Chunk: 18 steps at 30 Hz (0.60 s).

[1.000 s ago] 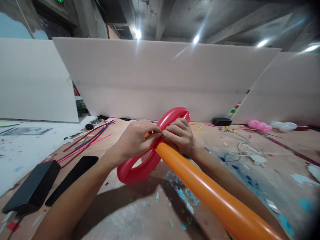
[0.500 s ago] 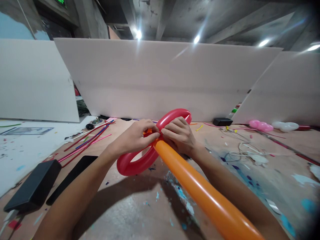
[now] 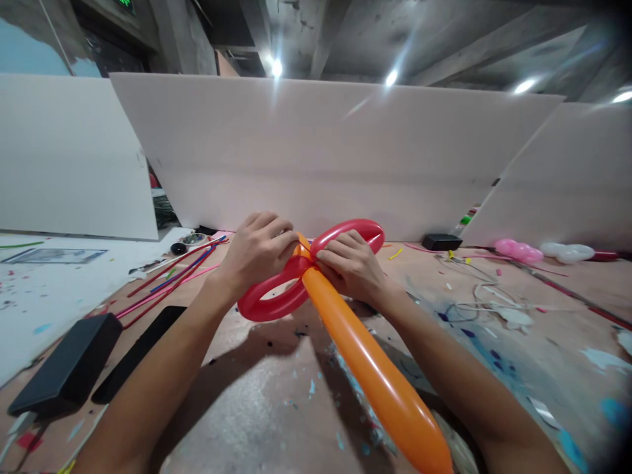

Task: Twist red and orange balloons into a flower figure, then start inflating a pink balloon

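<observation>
A long orange balloon (image 3: pixel 375 368) slants from the joint between my hands toward the lower right. Crossing it at that joint is a red balloon (image 3: pixel 276 308) shaped into two loops, one lower left and one upper right. My right hand (image 3: pixel 351 266) is closed and pinches the red balloon beside the joint. My left hand (image 3: pixel 261 253) has its fingers bent together next to the short orange end. From its fingertips a thin dark red strand, seemingly the red balloon's tail, runs to the joint. The left fingertips are partly hidden.
On the left lie a black power adapter (image 3: pixel 66 365), a black flat slab (image 3: pixel 141 355) and several uninflated balloons (image 3: pixel 172 280). White panels (image 3: pixel 316 158) stand behind. Right are a small black box (image 3: pixel 441 241), pink balloons (image 3: pixel 518 251), white balloons (image 3: pixel 567 252) and a cable (image 3: pixel 486 306).
My left hand has lifted and turned, drawing slightly away from the joint. The lower red loop has risen, and the orange balloon's near end has swung left, its rounded end now showing.
</observation>
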Motion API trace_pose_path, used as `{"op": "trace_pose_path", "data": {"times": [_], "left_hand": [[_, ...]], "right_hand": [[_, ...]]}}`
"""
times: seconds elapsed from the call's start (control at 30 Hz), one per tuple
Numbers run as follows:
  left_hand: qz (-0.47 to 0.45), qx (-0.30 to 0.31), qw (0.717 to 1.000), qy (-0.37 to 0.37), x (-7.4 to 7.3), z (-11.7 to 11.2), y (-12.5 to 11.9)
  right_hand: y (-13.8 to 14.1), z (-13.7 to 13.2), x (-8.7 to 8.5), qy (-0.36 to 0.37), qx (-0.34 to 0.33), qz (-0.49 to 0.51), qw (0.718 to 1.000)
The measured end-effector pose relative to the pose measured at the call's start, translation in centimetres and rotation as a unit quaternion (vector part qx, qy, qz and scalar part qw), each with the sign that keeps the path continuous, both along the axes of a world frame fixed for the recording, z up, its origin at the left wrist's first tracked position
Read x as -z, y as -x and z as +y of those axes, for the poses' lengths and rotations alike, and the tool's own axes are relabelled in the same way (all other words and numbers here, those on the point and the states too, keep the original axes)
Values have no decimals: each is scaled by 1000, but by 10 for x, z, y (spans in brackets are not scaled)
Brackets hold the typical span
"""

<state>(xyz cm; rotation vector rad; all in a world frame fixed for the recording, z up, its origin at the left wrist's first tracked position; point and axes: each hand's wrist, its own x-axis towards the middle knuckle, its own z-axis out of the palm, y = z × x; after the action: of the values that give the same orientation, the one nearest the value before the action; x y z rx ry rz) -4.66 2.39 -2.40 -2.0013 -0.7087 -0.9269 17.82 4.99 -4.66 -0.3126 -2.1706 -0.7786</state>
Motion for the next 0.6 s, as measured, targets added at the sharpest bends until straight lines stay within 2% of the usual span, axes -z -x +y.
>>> {"op": "trace_pose_path", "data": {"times": [0.07, 0.2, 0.27, 0.37, 0.5, 0.6], "left_hand": [[-20, -1, 999, 38, 0, -4, -2], [7, 17, 972, 232, -5, -19, -13], [26, 11, 958, 284, -8, -25, -18], [14, 17, 955, 297, -9, -25, -19], [-13, 109, 948, 300, -5, -15, -15], [-66, 119, 955, 262, -7, -17, -11]], "right_hand": [[0, 0, -1, 1, 1, -3, 1000], [-2, -1, -3, 8, 5, -12, 1000], [-2, -2, -3, 8, -6, -15, 1000], [-2, -4, -4, -4, -21, -23, 1000], [-1, -5, -3, -10, -16, -23, 1000], [2, -3, 1, 14, -3, -11, 1000]]}}
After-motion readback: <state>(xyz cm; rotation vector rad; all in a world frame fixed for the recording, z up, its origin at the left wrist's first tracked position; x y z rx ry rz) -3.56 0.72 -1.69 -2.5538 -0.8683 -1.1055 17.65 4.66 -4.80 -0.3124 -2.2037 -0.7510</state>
